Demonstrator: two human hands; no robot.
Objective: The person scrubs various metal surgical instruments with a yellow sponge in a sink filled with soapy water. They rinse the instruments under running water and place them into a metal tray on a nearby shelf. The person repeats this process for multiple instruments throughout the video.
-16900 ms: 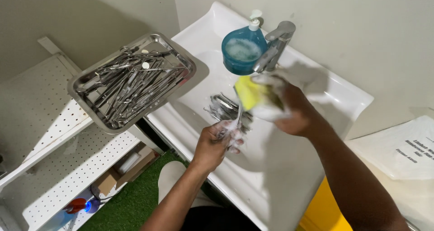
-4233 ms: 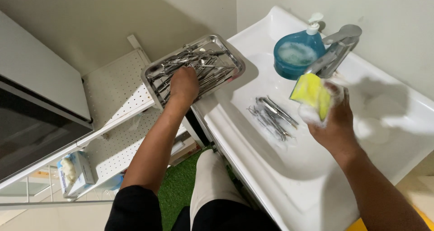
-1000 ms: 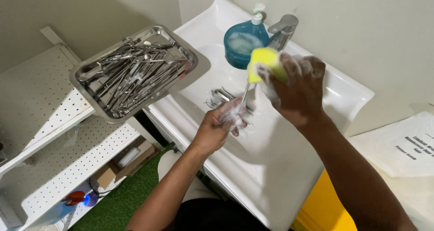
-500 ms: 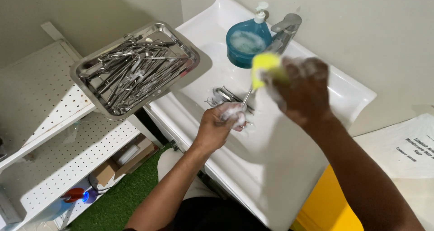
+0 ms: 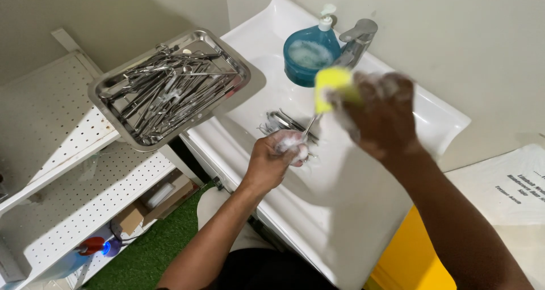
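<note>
Over the white sink (image 5: pixel 397 170), my left hand (image 5: pixel 276 158) is soapy and closed on a thin metal instrument (image 5: pixel 309 128) that points up toward the sponge. My right hand (image 5: pixel 380 117), covered in foam, grips a yellow sponge (image 5: pixel 332 85) against the instrument's upper end. A small pile of metal instruments (image 5: pixel 278 120) lies in the sink basin just beyond my left hand. A steel tray (image 5: pixel 113 94) full of several metal instruments stands to the left on a white perforated shelf.
A blue soap dispenser (image 5: pixel 309 51) and a chrome tap (image 5: pixel 355 40) stand at the back of the sink. The white perforated shelf unit (image 5: pixel 51 148) holds a box and a spray bottle (image 5: pixel 93 247) lower down. A yellow bin (image 5: pixel 409 261) and a printed paper (image 5: pixel 511 188) are at right.
My right hand with the sponge has shifted slightly along the instrument held by my left hand. Seconds ago my left hand reached to the tray, then came back to the sink.
</note>
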